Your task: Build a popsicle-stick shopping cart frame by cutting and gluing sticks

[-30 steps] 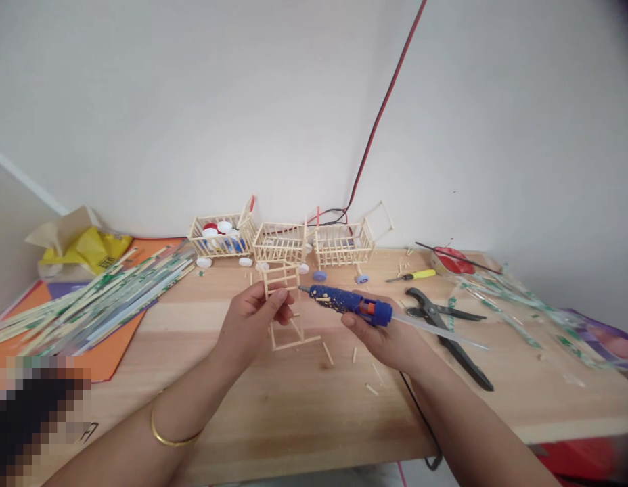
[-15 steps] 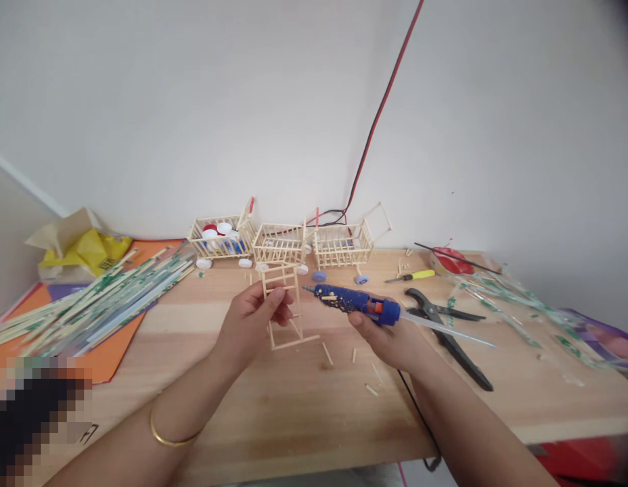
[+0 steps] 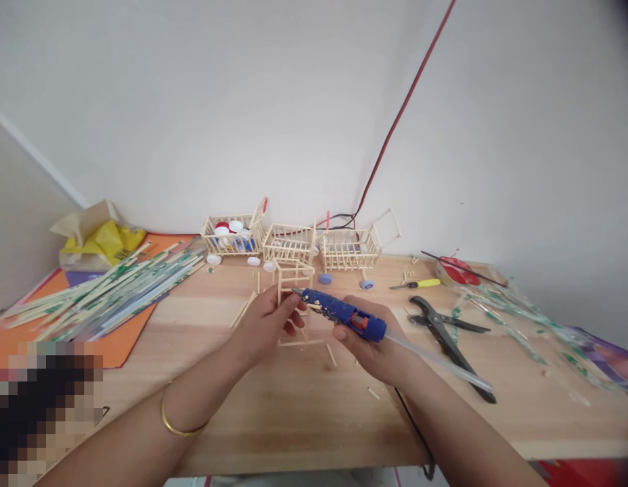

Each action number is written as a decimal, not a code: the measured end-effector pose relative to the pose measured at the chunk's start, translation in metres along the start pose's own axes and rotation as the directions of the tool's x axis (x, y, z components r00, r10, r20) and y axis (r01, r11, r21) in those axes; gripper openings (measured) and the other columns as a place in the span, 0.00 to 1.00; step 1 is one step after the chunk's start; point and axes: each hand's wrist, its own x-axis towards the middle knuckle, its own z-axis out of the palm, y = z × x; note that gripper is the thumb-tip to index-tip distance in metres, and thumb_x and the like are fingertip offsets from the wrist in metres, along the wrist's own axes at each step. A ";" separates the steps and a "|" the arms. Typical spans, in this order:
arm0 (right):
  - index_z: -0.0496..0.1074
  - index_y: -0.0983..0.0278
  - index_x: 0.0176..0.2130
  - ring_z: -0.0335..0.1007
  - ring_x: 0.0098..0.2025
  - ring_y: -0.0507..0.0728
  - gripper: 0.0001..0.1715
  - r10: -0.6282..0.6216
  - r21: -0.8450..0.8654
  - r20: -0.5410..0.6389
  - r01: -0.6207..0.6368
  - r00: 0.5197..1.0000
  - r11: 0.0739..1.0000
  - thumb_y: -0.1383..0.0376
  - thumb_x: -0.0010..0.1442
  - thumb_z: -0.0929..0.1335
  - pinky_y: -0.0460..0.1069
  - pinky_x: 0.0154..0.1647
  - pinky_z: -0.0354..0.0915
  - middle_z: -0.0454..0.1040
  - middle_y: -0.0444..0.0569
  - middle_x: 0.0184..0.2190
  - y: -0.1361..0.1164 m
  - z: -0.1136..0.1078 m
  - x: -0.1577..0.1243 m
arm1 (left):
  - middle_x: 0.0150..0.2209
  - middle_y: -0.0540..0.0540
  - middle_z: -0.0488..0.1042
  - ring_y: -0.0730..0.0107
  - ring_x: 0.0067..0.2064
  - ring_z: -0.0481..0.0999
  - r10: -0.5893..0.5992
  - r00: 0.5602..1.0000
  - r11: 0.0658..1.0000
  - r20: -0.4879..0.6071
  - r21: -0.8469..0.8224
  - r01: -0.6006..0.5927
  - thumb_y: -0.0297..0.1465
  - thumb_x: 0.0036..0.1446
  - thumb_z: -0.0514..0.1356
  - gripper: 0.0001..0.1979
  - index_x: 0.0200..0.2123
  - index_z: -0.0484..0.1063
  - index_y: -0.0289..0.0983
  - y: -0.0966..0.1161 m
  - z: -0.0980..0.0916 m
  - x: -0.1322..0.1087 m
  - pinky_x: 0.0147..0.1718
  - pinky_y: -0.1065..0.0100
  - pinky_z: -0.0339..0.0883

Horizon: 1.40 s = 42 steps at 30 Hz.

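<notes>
My left hand (image 3: pixel 267 323) is closed on a small frame of thin wooden sticks (image 3: pixel 295 279), held upright over the wooden table (image 3: pixel 273 406). Its lower part reaches down to the tabletop. My right hand (image 3: pixel 377 348) grips a blue hot glue gun (image 3: pixel 339 312) with a clear glue stick (image 3: pixel 440 365) sticking out of its back. The gun's nozzle touches the frame right by my left fingertips. A gold bangle sits on my left wrist.
Three stick carts (image 3: pixel 294 242) with bottle-cap wheels stand by the wall; the left one holds caps. A pile of wrapped sticks (image 3: pixel 105 294) lies on orange paper at left. Black shears (image 3: pixel 446 331), a yellow screwdriver (image 3: pixel 415 283) and a red tin (image 3: pixel 459 270) lie at right. Stick offcuts litter the table.
The glue gun's nozzle has moved left and now touches the stick frame near my left fingers. The camera view has shifted slightly.
</notes>
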 end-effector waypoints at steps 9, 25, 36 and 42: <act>0.63 0.63 0.26 0.57 0.22 0.50 0.18 0.055 0.047 -0.104 -0.050 0.993 0.998 0.52 0.55 0.65 0.45 0.23 0.55 0.61 0.41 0.20 -0.012 0.007 -0.002 | 0.25 0.50 0.69 0.74 0.25 0.67 -0.004 1.000 0.999 -0.006 0.047 0.004 0.41 0.54 0.55 0.14 0.31 0.67 0.35 0.000 -0.001 0.001 0.23 0.72 0.61; 0.69 0.62 0.31 0.67 0.29 0.53 0.11 0.325 0.335 -0.214 -0.243 0.921 0.910 0.61 0.46 0.71 0.50 0.33 0.66 0.73 0.45 0.29 0.006 0.045 0.021 | 0.21 0.55 0.61 0.78 0.22 0.58 -0.012 0.997 0.999 0.071 0.053 0.008 0.43 0.53 0.57 0.16 0.32 0.67 0.35 0.003 -0.004 0.000 0.18 0.75 0.51; 0.65 0.63 0.30 0.68 0.32 0.53 0.11 0.302 0.249 -0.284 -0.234 0.910 0.940 0.59 0.51 0.69 0.52 0.37 0.66 0.71 0.46 0.30 0.019 0.041 0.021 | 0.27 0.50 0.68 0.78 0.23 0.65 0.024 0.999 0.997 0.041 -0.078 -0.021 0.43 0.53 0.58 0.16 0.31 0.69 0.34 0.007 -0.004 -0.002 0.20 0.74 0.63; 0.69 0.63 0.36 0.68 0.32 0.56 0.14 0.195 0.071 -0.455 -0.183 0.869 0.981 0.56 0.52 0.69 0.51 0.34 0.65 0.72 0.46 0.30 0.012 0.027 0.007 | 0.22 0.52 0.66 0.79 0.21 0.64 0.098 0.995 0.995 -0.011 -0.012 -0.098 0.43 0.55 0.56 0.16 0.26 0.68 0.35 0.006 -0.006 -0.004 0.21 0.74 0.60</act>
